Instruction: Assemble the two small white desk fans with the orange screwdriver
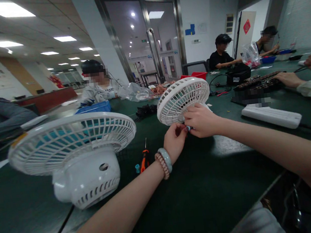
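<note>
A small light-blue plastic piece (188,128) shows at the fingertips where my two hands meet. My left hand (173,140) is closed in a pinch at this piece. Curled beside it, my right hand (202,120) grips the lower side of a white fan head (183,98) with a slatted cage. The part of the fan behind my right hand is hidden. Left of my forearm lie an orange and black screwdriver (144,160) and a similar light-blue piece (137,168). A second white fan head (86,176), with blue blades inside, rests at the left.
On the green table (182,203) a white power strip (272,115) lies to the right. Farther back are a black box (238,74), red bin (199,74), blue bin (94,107), clear bag (134,91) and dark cables (146,110). Other people sit around; a co-worker's hands (290,78) are at right.
</note>
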Action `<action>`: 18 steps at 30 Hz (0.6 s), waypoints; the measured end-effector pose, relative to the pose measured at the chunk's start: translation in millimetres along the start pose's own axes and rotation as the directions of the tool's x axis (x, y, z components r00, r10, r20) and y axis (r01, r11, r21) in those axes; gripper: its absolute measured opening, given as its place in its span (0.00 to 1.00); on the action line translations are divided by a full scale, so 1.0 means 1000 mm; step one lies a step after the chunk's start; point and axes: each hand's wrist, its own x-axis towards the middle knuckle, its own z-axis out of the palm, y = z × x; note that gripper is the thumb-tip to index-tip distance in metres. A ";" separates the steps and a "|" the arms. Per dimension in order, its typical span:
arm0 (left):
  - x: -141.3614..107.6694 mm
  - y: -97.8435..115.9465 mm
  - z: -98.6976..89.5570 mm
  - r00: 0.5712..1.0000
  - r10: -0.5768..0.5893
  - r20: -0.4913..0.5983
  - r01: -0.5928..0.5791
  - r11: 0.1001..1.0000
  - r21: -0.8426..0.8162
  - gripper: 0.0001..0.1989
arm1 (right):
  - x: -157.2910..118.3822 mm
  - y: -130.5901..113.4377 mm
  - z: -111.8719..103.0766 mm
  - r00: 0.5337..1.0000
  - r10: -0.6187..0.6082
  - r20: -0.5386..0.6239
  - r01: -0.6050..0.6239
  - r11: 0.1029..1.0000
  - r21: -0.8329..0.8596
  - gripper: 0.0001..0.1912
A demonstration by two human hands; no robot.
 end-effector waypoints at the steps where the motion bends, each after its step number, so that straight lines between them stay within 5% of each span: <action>1: 0.000 -0.001 0.000 1.000 -0.001 -0.002 0.001 1.000 0.009 0.06 | 0.000 0.000 0.000 1.000 -0.001 -0.004 0.001 1.000 -0.004 0.12; 6: 0.000 -0.005 0.001 0.998 0.058 -0.038 -0.054 0.992 0.111 0.03 | 0.000 -0.001 0.001 1.000 -0.005 -0.017 0.005 1.000 -0.014 0.12; 10: -0.010 0.012 -0.001 0.953 0.262 -0.154 -0.209 0.932 0.297 0.05 | 0.000 -0.001 0.003 0.999 -0.003 -0.036 0.003 1.000 -0.002 0.12; 15: -0.051 0.080 -0.015 0.811 0.554 0.188 -0.583 0.745 0.323 0.10 | 0.000 0.000 0.003 1.000 -0.004 -0.027 0.004 1.000 0.015 0.12; 18: -0.095 0.118 -0.031 0.805 0.499 0.321 -0.593 0.690 0.416 0.12 | -0.001 -0.001 0.002 1.000 -0.012 -0.018 0.013 1.000 0.007 0.11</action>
